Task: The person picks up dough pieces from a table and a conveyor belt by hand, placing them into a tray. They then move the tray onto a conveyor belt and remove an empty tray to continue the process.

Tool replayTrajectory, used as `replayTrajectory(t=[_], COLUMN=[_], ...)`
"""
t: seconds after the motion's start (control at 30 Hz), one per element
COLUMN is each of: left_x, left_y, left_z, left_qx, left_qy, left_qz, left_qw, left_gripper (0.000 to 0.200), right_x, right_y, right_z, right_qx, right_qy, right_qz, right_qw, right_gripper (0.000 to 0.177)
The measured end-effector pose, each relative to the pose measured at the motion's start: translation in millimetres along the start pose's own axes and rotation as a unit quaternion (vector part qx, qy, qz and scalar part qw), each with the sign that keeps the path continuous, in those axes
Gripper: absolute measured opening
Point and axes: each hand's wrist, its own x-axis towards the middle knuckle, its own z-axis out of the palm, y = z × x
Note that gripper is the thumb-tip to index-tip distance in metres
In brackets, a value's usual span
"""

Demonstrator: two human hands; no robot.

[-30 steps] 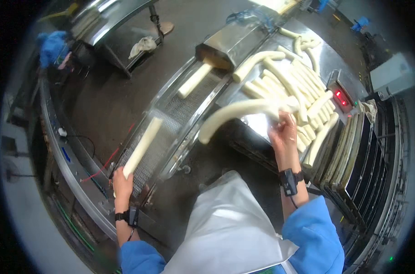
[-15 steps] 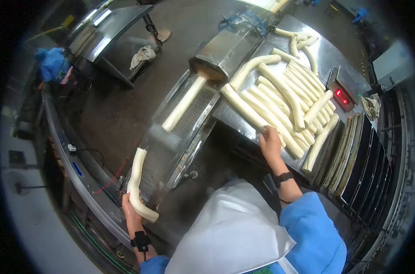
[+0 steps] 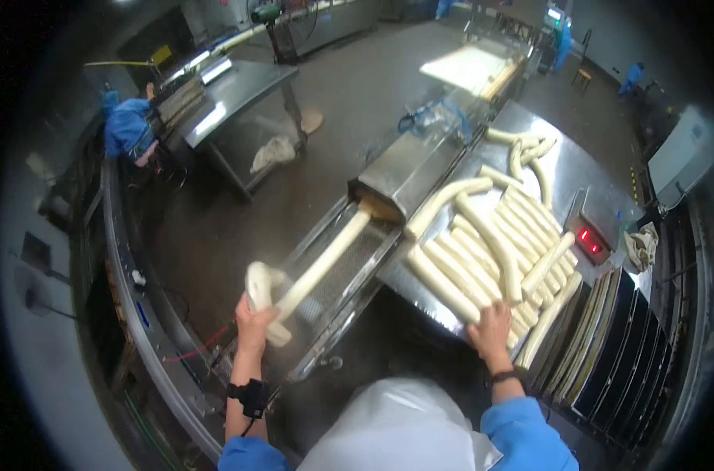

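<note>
My left hand (image 3: 254, 323) is closed around a bent, pale dough log (image 3: 259, 286), smeared by motion, over the near end of the mesh conveyor (image 3: 335, 295). A long dough strip (image 3: 329, 255) runs from the metal housing down the belt to the held log and overlaps it in this view. On the right, my right hand (image 3: 493, 334) has its fingers curled over the near end of a dough log in the pile (image 3: 471, 271), its thumb to the left. The pile lies in rows on the steel table (image 3: 404, 275), with a few logs crosswise on top.
A metal housing (image 3: 408, 174) covers the conveyor's far part. A scale (image 3: 591, 235) with red digits stands right of the pile, beside a stack of trays (image 3: 620, 337) and a cloth (image 3: 641, 245). A curved rail (image 3: 129, 275) runs along the left. A person in blue (image 3: 129, 129) stands far left.
My left hand has moved up and right with its dough log, toward the strip on the belt. My right hand has shifted right along the log ends. The view has tilted up.
</note>
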Motion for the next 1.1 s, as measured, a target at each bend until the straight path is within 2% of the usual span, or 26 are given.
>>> replayTrajectory(t=[0.03, 0.1, 0.13, 0.17, 0.23, 0.3, 0.33, 0.37, 0.43, 0.47, 0.5, 0.57, 0.6, 0.67, 0.73, 0.8, 0.83, 0.87, 0.9, 0.97, 1.0, 1.03, 1.07, 1.1], left_x=[11.0, 38.3, 39.6, 56.1, 44.1, 35.9, 35.5, 37.6, 37.5, 23.2, 17.3, 7.1, -2.1, -17.1, -30.2, -49.1, -58.2, -68.8, -83.0, -113.0, -132.1, -149.4, -162.5, -174.0], left_y=[-15.9, -63.7, -75.7, -111.7, -123.4, -141.9, -143.3, -145.4, -131.0, -123.0, -125.5, -139.2, -134.0, -120.9, -108.5, -105.6, -106.3, -107.9, -111.8, -117.5, -145.0, -187.4, -236.3, -246.6], left_z=[1.4, -3.8, -0.3, -12.0, -19.7, -39.2, -43.0, -45.2, -47.5, -53.6, -56.5, -63.3, -64.6, -65.6, -72.7, -78.4, -80.1, -80.6, -78.9, -68.9, -75.1, -76.1, -67.0, -55.0], left_qx=[0.045, 0.215, 0.299, 0.359, 0.432, 0.462, 0.493, 0.490, 0.532, 0.513, 0.511, 0.587, 0.583, 0.608, 0.597, 0.584, 0.552, 0.517, 0.471, 0.331, 0.199, 0.061, 0.038, 0.017], left_qy=[-0.013, -0.029, -0.006, -0.038, -0.029, 0.002, 0.030, 0.033, 0.003, -0.029, -0.008, 0.018, 0.038, 0.008, 0.016, 0.016, -0.021, -0.058, -0.037, -0.034, -0.102, -0.167, -0.169, -0.170], left_qz=[-0.004, 0.064, 0.103, 0.097, -0.026, -0.058, -0.091, -0.091, -0.080, -0.064, -0.078, -0.046, -0.061, -0.091, -0.123, -0.157, -0.187, -0.214, -0.217, -0.264, -0.210, -0.146, -0.099, -0.050], left_qw=[0.999, 0.974, 0.949, 0.928, 0.901, 0.885, 0.864, 0.866, 0.843, 0.856, 0.856, 0.808, 0.809, 0.789, 0.793, 0.796, 0.812, 0.826, 0.854, 0.905, 0.952, 0.973, 0.980, 0.984], left_gripper=[0.044, 0.046, 0.049, 0.053, 0.052, 0.051, 0.049, 0.049, 0.048, 0.040, 0.040, 0.033, 0.033, 0.029, 0.032, 0.034, 0.037, 0.039, 0.046, 0.037, 0.037, 0.040, 0.044, 0.049], right_x=[-11.8, -32.8, -40.9, -48.3, -56.3, -59.3, -57.8, -55.7, -52.8, -49.6, -49.3, -61.6, -66.9, -76.3, -73.3, -71.6, -66.3, -59.7, -54.6, -47.5, -44.9, -42.0, -41.9, -44.1], right_y=[7.6, 25.2, 28.9, 32.4, 50.8, 54.9, 48.8, 46.4, 37.5, 29.5, 28.1, 35.3, 41.5, 47.1, 41.9, 16.2, 17.2, 18.7, 18.4, 17.5, 20.3, 24.2, 27.9, 32.6], right_z=[-3.9, 0.2, -6.0, -10.4, -3.7, -13.7, -16.7, -10.4, 4.9, 6.2, 8.9, 19.8, 24.0, 15.4, -10.3, -47.8, -48.8, -49.2, -49.5, -52.3, -53.0, -53.8, -52.7, -50.3], right_qx=[-0.021, -0.011, -0.012, -0.013, 0.002, 0.077, 0.110, 0.109, 0.062, 0.090, 0.095, 0.090, 0.089, 0.071, 0.069, -0.162, -0.160, -0.127, -0.096, -0.099, -0.099, -0.101, -0.105, -0.099], right_qy=[-0.003, 0.063, 0.057, 0.052, 0.089, 0.042, 0.035, 0.037, 0.093, 0.073, 0.063, 0.064, 0.057, 0.015, -0.008, 0.045, 0.042, -0.067, -0.176, -0.178, -0.173, -0.168, -0.171, -0.152], right_qz=[0.011, 0.037, 0.054, 0.071, 0.039, 0.054, 0.079, 0.075, 0.110, 0.146, 0.123, 0.127, 0.090, 0.054, 0.003, -0.101, -0.118, -0.077, -0.033, -0.067, -0.094, -0.121, -0.134, -0.162], right_qw=[1.000, 0.997, 0.997, 0.996, 0.995, 0.995, 0.990, 0.991, 0.988, 0.983, 0.986, 0.986, 0.990, 0.996, 0.998, 0.981, 0.979, 0.987, 0.979, 0.977, 0.975, 0.973, 0.970, 0.970], right_gripper=[0.064, 0.081, 0.086, 0.092, 0.091, 0.093, 0.095, 0.095, 0.097, 0.096, 0.096, 0.096, 0.096, 0.094, 0.093, 0.076, 0.076, 0.080, 0.086, 0.085, 0.085, 0.086, 0.086, 0.078])
